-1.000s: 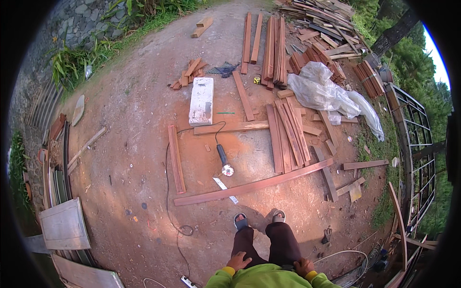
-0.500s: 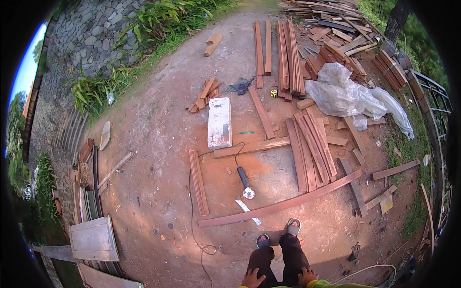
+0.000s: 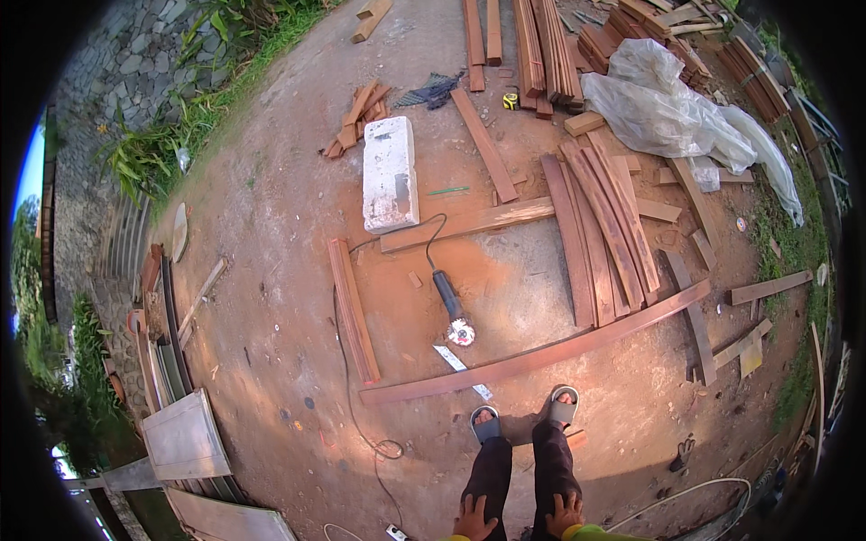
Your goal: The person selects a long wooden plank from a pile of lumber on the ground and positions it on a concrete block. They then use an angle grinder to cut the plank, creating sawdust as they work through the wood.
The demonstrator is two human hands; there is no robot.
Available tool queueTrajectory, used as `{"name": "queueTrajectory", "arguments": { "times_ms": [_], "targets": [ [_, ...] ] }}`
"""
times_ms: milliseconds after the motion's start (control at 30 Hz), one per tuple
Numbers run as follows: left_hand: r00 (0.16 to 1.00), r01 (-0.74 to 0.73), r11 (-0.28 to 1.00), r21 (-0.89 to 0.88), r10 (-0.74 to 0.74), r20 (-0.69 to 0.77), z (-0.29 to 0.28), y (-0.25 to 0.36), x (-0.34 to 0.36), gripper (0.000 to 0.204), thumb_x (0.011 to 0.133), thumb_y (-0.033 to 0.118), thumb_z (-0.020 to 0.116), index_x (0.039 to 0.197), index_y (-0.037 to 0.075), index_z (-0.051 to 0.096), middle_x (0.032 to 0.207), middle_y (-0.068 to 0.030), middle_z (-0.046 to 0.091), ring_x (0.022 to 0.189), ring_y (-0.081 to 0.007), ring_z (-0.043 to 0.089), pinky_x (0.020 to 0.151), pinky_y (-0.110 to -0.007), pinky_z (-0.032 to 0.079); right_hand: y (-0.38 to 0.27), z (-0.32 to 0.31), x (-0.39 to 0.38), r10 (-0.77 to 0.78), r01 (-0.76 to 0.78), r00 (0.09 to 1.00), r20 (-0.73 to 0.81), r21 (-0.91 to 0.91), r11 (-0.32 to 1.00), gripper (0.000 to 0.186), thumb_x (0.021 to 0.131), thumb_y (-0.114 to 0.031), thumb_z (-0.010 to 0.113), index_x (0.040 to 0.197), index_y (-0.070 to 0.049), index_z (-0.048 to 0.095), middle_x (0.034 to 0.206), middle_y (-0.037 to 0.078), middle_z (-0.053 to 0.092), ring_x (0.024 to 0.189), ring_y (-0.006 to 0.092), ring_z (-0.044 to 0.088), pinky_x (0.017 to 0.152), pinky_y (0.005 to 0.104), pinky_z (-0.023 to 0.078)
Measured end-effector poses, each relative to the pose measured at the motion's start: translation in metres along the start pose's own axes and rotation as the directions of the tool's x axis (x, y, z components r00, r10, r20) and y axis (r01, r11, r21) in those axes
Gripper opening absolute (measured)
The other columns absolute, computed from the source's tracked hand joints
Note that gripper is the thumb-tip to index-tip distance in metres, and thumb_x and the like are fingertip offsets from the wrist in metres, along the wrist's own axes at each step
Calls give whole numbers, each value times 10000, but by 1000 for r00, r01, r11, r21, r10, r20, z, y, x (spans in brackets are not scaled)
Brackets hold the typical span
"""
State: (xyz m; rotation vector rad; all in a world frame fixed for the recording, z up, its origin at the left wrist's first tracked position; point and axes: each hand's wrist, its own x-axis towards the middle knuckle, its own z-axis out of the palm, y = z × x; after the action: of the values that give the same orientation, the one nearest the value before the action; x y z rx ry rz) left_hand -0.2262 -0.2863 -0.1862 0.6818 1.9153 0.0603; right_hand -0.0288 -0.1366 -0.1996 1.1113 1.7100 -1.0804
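My left hand lies on my left thigh, its fingers spread over the dark trousers. On the other leg rests my right hand, fingers apart and holding nothing. In front of my sandalled feet, a long reddish plank stretches across the ground. Beyond it lies an angle grinder with its disc end toward me and a cord trailing from the far end. A flat whitish strip runs under the plank close to the disc. Farther off are a thin green stick and a white, paint-worn block.
Several planks lie stacked to the right, and a short bundle stretches along the left. Clear plastic sheeting covers ground at the far right. A yellow tape measure sits beside long boards. The cord loops at left, near panels.
The view has tilted downward, so the ground things sit higher and more of my legs shows. A white socket has come in at the lower edge. Both hands stay on my legs.
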Motion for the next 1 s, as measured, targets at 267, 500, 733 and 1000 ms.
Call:
{"name": "queueTrajectory", "arguments": {
  "times_ms": [267,500,733,1000],
  "targets": [
    [999,33,996,88,-34,11,4,-34,47,781,749,396,704,1378,60,385,1385,-317,352,1252,-464,380,994,-494,410,-35,-15,51,81,-79,995,58,-35,996,587,790,-388,606,1291,-113,472,1400,196,339,1268,522,279,973,605,372],
    [986,79,996,39,-84,144,-25,-28,74,736,730,401,720,1319,48,455,1343,-291,429,1217,-435,440,1002,-466,411,-28,-6,77,57,-58,998,7,45,997,578,746,-365,637,1245,-90,540,1347,178,397,1160,543,397,938,588,420],
    [976,122,992,44,-128,176,-36,-25,77,662,734,401,720,1266,67,510,1339,-272,447,1212,-414,458,1000,-458,416,-31,1,79,55,-56,998,13,105,993,561,730,-335,647,1222,-89,534,1348,195,379,1178,599,356,894,625,435],
    [974,29,997,67,-43,224,-29,-49,80,636,737,448,704,1231,84,537,1240,-213,490,1163,-394,493,930,-478,460,-33,12,78,62,-60,998,-21,95,994,549,717,-318,642,1205,-88,538,1334,193,380,1169,578,377,877,629,437]
  ]
}}
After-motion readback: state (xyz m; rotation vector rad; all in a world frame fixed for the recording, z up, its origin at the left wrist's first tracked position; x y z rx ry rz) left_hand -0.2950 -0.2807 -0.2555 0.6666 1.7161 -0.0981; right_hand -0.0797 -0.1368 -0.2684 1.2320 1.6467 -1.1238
